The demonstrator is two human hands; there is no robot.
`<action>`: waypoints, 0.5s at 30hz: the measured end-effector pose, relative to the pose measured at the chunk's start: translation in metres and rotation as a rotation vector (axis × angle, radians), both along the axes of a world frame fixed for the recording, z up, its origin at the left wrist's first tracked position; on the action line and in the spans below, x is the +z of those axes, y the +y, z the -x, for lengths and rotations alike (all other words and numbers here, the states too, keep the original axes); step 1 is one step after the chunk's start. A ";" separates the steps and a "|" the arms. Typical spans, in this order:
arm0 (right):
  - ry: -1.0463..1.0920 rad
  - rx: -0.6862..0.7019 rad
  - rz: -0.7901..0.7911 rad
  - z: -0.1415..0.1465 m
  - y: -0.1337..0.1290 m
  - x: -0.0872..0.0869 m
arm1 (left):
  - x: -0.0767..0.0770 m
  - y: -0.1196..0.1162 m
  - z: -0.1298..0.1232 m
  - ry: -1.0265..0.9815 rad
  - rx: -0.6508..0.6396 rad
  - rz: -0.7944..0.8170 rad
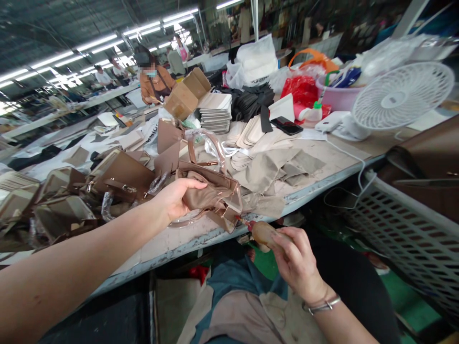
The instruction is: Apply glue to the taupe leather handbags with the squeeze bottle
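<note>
A brown handbag [229, 191] lies on its side near the table's front edge, its opening and tan lining turned toward me. My left hand [181, 196] is closed on the lining and rim of this bag, thumb on top. In my right hand [296, 258] is a squeeze glue bottle [268, 235], yellowish and smeared, with a red collar and a thin nozzle. Its nozzle tip points left and is at the bag's lower right corner; whether it touches I cannot tell. A clear-wrapped handle [211, 143] arches behind the bag opening.
Several brown bags [122, 179] crowd the table's left. Grey fabric pieces [279, 169], a phone [287, 125] and stacked panels [215, 113] lie beyond. A white fan [398, 98] with a trailing cord stands right, above a plastic basket [412, 224]. A masked person [154, 83] works across the table.
</note>
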State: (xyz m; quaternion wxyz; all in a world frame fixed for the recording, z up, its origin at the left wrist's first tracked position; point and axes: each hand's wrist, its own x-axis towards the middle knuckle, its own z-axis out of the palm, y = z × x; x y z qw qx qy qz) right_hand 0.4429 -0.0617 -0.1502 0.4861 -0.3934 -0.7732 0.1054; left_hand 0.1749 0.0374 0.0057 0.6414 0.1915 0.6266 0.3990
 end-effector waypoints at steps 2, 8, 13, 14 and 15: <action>0.009 0.042 0.044 0.001 0.000 0.002 | 0.001 0.001 -0.001 -0.003 0.004 0.017; 0.008 -0.014 -0.005 0.000 0.006 0.000 | 0.001 0.002 -0.002 0.064 0.024 0.025; 0.010 -0.030 -0.015 -0.002 0.010 0.000 | -0.003 0.008 -0.004 0.025 0.015 0.012; 0.008 -0.030 -0.009 -0.002 0.010 0.000 | -0.004 0.009 -0.005 0.019 0.016 0.007; 0.006 -0.027 -0.003 -0.002 0.010 0.000 | -0.004 0.011 -0.006 0.017 0.017 0.005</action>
